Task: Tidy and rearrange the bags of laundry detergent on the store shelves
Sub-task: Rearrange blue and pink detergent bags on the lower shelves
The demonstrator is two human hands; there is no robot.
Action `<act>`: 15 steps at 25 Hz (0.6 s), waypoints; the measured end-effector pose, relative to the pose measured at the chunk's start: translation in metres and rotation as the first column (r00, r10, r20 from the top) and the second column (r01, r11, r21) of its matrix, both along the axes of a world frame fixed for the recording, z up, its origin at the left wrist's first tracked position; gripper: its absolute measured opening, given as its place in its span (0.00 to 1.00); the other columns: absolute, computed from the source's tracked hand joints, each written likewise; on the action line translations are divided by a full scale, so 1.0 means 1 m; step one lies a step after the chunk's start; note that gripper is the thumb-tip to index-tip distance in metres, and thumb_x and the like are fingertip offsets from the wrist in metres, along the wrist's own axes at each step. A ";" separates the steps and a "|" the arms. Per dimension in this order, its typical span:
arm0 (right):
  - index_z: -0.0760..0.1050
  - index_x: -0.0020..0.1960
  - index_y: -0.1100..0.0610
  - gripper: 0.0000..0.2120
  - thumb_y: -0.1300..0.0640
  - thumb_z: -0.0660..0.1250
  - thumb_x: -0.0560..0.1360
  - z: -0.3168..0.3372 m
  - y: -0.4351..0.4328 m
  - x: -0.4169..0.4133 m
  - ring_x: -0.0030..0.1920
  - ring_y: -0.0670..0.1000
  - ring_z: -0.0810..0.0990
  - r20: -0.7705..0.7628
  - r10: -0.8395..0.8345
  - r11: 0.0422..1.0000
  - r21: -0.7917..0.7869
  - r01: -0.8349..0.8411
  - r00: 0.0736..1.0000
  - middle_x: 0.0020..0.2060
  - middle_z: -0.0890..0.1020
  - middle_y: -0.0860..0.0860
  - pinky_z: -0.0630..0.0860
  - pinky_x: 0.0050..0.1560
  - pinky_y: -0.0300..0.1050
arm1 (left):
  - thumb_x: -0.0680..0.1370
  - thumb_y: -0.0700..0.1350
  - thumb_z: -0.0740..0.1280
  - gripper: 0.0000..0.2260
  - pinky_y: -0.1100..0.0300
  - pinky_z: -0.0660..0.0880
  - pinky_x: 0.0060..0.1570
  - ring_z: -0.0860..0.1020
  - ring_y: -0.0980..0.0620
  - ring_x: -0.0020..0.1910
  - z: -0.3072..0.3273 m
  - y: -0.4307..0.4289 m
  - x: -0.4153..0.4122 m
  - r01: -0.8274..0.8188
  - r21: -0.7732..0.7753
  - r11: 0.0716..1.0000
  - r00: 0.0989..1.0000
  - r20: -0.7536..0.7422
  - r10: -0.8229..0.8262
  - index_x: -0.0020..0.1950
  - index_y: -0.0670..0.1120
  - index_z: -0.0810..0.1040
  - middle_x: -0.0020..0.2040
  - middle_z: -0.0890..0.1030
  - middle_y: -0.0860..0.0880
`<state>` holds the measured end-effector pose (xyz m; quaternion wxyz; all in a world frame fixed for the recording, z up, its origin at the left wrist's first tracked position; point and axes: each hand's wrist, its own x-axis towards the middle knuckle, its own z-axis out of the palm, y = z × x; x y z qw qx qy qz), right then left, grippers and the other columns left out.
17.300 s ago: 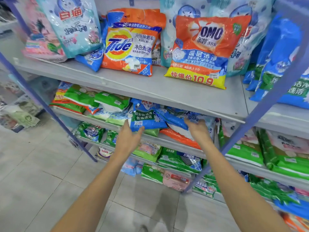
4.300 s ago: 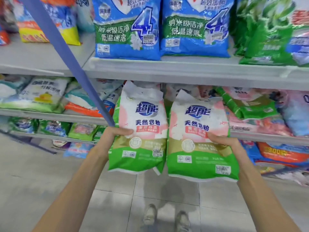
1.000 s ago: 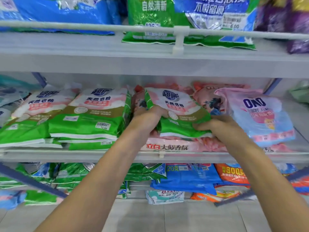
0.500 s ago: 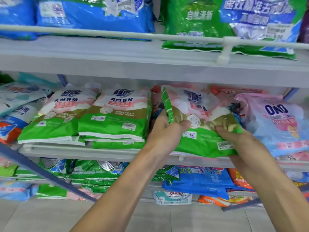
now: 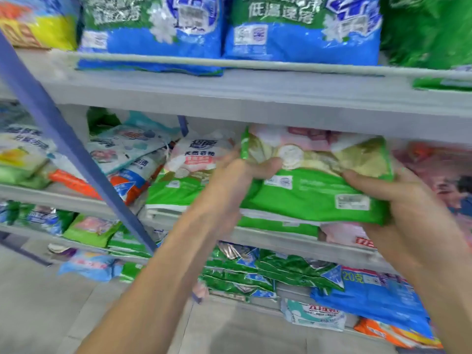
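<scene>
I hold a green, white and pink detergent bag (image 5: 314, 192) in front of the middle shelf (image 5: 281, 238). My left hand (image 5: 237, 182) grips its left edge, thumb across the front. My right hand (image 5: 398, 200) grips its right side. The bag hangs over a stack of like green bags, one of them (image 5: 189, 175) showing to its left. A pink bag (image 5: 342, 233) lies below it on the shelf.
Two big blue bags (image 5: 153, 34) stand on the upper shelf (image 5: 255, 93). A slanted blue post (image 5: 63, 134) crosses the left. Pink bags (image 5: 439, 169) lie at the right, mixed bags (image 5: 127, 154) at the left. Green and blue bags (image 5: 281, 274) fill the lower shelves above the tiled floor.
Both hands have carried the green bag leftward and a little out, so it now hangs over the green stack. The view has swung left and blurred.
</scene>
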<state>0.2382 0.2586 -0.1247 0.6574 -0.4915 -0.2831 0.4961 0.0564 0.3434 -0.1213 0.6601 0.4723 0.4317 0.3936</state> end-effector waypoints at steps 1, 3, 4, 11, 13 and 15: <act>0.80 0.60 0.58 0.23 0.65 0.72 0.65 -0.002 0.014 -0.020 0.54 0.58 0.86 0.027 0.015 1.000 -0.010 -0.015 1.000 0.55 0.87 0.56 0.83 0.54 0.59 | 0.65 0.41 0.80 0.20 0.45 0.70 0.67 0.83 0.49 0.57 -0.003 0.010 -0.022 -0.018 0.004 1.000 1.000 -0.006 0.018 0.54 0.47 0.81 0.50 0.88 0.51; 0.80 0.62 0.56 0.23 0.66 0.74 0.67 -0.005 0.040 -0.055 0.57 0.57 0.85 0.093 0.042 0.999 -0.005 -0.042 0.995 0.54 0.87 0.53 0.76 0.64 0.64 | 0.63 0.40 0.78 0.22 0.39 0.75 0.64 0.85 0.42 0.55 -0.006 0.029 -0.062 -0.068 0.018 0.998 0.998 0.002 0.068 0.57 0.44 0.81 0.52 0.87 0.46; 0.82 0.58 0.54 0.19 0.66 0.74 0.69 -0.006 0.054 -0.071 0.57 0.54 0.85 0.164 0.060 0.998 -0.018 -0.058 0.985 0.52 0.88 0.50 0.75 0.66 0.60 | 0.64 0.39 0.76 0.21 0.39 0.76 0.63 0.85 0.42 0.53 -0.008 0.039 -0.081 -0.083 0.006 0.996 0.996 0.006 0.083 0.57 0.44 0.81 0.51 0.87 0.45; 0.77 0.56 0.54 0.09 0.62 0.68 0.76 -0.040 0.113 -0.153 0.49 0.52 0.81 0.824 0.125 0.983 -0.180 0.046 0.552 0.50 0.83 0.51 0.74 0.42 0.41 | 0.74 0.35 0.74 0.13 0.68 0.74 0.39 0.83 0.57 0.42 -0.058 0.080 -0.145 -0.276 0.104 0.956 0.909 -0.295 0.295 0.57 0.43 0.81 0.41 0.85 0.56; 0.72 0.61 0.58 0.13 0.63 0.67 0.77 -0.045 0.115 -0.165 0.49 0.58 0.83 0.885 0.108 0.978 -0.176 0.111 0.453 0.50 0.83 0.56 0.79 0.47 0.48 | 0.76 0.40 0.74 0.09 0.70 0.71 0.36 0.79 0.63 0.37 -0.068 0.079 -0.148 -0.301 0.254 0.919 0.858 -0.349 0.378 0.55 0.45 0.81 0.41 0.83 0.56; 0.71 0.66 0.60 0.16 0.64 0.65 0.79 -0.042 0.115 -0.170 0.40 0.57 0.82 0.900 0.010 0.988 -0.077 0.136 0.436 0.42 0.82 0.54 0.77 0.39 0.47 | 0.79 0.42 0.71 0.03 0.68 0.70 0.33 0.77 0.62 0.33 -0.066 0.084 -0.150 -0.357 0.381 0.853 0.812 -0.325 0.485 0.51 0.46 0.82 0.39 0.82 0.54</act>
